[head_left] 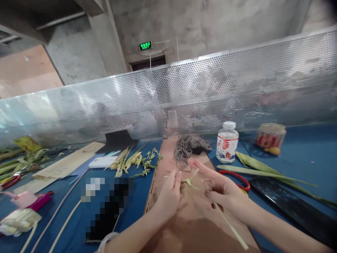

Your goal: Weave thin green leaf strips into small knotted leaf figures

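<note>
My left hand point(171, 189) is closed in a pinch on one end of a narrow pale green leaf strip point(231, 230). A small folded or knotted bit of the strip stands out between my hands, just beside the left fingertips. My right hand point(225, 188) grips the strip further along, its index finger stretched forward and the other fingers curled in. The strip's long tail hangs out below the right hand toward the lower right. Both hands are over a brown cardboard sheet point(181, 225). A heap of grey yarn point(185, 149) lies at the sheet's far end.
Right of the sheet stand a white-capped bottle point(228, 144) and a glass jar point(271, 135), near red-handled scissors point(238, 177), long green leaves point(263, 172) and a black tray-like object point(292, 203). Dried leaf pieces point(123, 161) and a dark phone point(110, 207) lie left. A perforated metal partition point(184, 91) stands behind.
</note>
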Available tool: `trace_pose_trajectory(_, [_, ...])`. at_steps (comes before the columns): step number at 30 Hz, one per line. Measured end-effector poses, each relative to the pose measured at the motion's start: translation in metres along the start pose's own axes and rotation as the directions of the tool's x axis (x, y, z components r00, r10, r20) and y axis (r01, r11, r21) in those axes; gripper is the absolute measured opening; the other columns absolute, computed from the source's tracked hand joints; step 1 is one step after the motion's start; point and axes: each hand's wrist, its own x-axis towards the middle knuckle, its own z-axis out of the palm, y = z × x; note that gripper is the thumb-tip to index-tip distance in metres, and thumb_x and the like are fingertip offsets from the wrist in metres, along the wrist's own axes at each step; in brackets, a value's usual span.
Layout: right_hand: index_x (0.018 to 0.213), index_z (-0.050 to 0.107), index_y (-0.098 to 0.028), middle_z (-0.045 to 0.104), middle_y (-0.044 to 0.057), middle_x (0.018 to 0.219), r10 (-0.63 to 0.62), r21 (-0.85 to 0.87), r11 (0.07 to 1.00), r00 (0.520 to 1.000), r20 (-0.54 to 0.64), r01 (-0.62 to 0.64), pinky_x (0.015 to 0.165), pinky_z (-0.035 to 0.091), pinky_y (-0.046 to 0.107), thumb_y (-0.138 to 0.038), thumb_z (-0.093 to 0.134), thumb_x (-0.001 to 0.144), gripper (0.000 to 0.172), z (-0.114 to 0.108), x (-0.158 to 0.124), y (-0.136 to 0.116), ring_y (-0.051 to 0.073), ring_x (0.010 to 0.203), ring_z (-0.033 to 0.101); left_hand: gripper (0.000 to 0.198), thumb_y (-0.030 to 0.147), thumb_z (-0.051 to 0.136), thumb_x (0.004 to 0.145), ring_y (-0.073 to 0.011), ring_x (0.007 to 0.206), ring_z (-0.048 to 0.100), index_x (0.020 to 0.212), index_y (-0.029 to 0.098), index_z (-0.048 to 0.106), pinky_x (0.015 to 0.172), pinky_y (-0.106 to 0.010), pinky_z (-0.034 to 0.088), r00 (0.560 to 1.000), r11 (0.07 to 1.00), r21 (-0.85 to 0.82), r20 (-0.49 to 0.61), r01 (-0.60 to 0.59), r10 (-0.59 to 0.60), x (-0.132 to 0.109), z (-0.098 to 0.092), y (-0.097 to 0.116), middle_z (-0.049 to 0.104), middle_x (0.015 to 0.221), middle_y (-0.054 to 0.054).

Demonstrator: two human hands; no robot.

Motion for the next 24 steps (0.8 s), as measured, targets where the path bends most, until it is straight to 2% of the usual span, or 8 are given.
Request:
trace_pose_trajectory(4, [0.145, 0.020, -0.025, 0.028, -0.010, 0.054, 0.002, 0.006, 1.000, 0.999, -0.036, -0.002, 0.047, 0.038, 0.019, -0.008, 0.047, 0.069, 0.082, -0.003, 0.000, 0.004, 0.006, 0.045, 0.026, 0.032, 0.047, 0.039, 0.087, -0.0151, 0.061, 0.046, 0.070, 0.021, 0.046, 0.056, -0.025, 0.034, 0.998, 0.998, 0.030, -0.016, 0.058, -0.058, 0.001, 0.000, 0.005, 0.048, 0.063, 0.000])
trace_pose_trajectory(10, [0.145, 0.021, -0.024, 0.034, -0.009, 0.058, 0.000, -0.075, 0.997, 0.995, -0.096, -0.008, 0.050, 0.037, 0.018, -0.013, 0.048, 0.073, 0.078, -0.003, 0.002, 0.002, 0.006, 0.048, 0.034, 0.036, 0.053, 0.040, 0.085, -0.0094, 0.052, 0.039, 0.073, 0.020, 0.043, 0.048, -0.021, 0.029, 0.985, 0.979, -0.125, 0.084, 0.159, -0.150, -0.001, -0.002, 0.015, 0.043, 0.063, 0.003])
trace_pose_trajectory(18, [0.141, 0.032, -0.019, 0.035, -0.009, 0.054, 0.024, -0.067, 0.997, 0.975, -0.222, -0.040, 0.043, 0.034, 0.018, -0.014, 0.046, 0.070, 0.073, 0.001, -0.001, 0.003, 0.006, 0.042, 0.033, 0.035, 0.054, 0.042, 0.084, -0.0076, 0.044, 0.027, 0.078, 0.020, 0.043, 0.043, -0.020, 0.020, 0.971, 0.991, -0.061, 0.217, 0.121, -0.105, -0.004, -0.002, 0.017, 0.030, 0.050, 0.008])
trace_pose_trajectory(24, [0.136, 0.043, -0.019, 0.030, -0.008, 0.055, 0.017, -0.037, 0.999, 0.949, -0.314, -0.030, 0.046, 0.036, 0.019, -0.012, 0.045, 0.066, 0.070, 0.001, -0.002, 0.004, 0.005, 0.044, 0.032, 0.035, 0.054, 0.039, 0.086, -0.0066, 0.040, 0.027, 0.077, 0.020, 0.041, 0.041, -0.019, 0.018, 0.966, 0.984, -0.092, 0.225, 0.150, -0.126, -0.005, -0.003, 0.019, 0.033, 0.048, 0.008])
